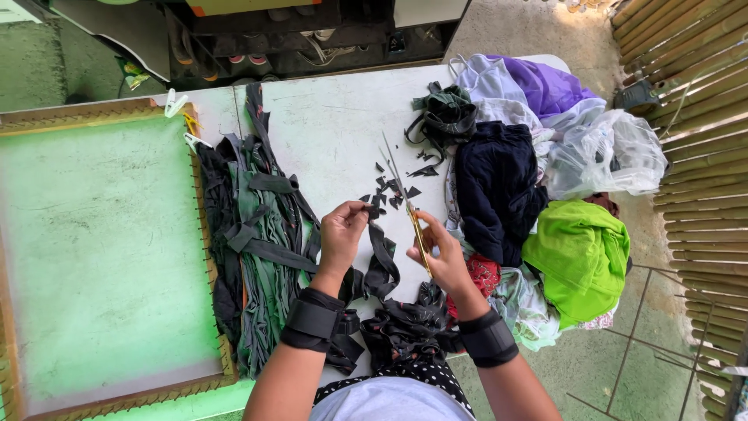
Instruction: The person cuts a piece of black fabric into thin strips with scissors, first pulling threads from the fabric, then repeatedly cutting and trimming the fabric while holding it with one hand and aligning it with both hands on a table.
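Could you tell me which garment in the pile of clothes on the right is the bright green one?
It is the lime-green garment at the near right edge of the pile, beside the navy garment and below the clear plastic bag.

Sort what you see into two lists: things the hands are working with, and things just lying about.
In use: left hand pinching a dark fabric strip; right hand holding scissors; cut scraps on the white table.

Lying about: heap of clothes, green garment, plastic bag, wooden frame.
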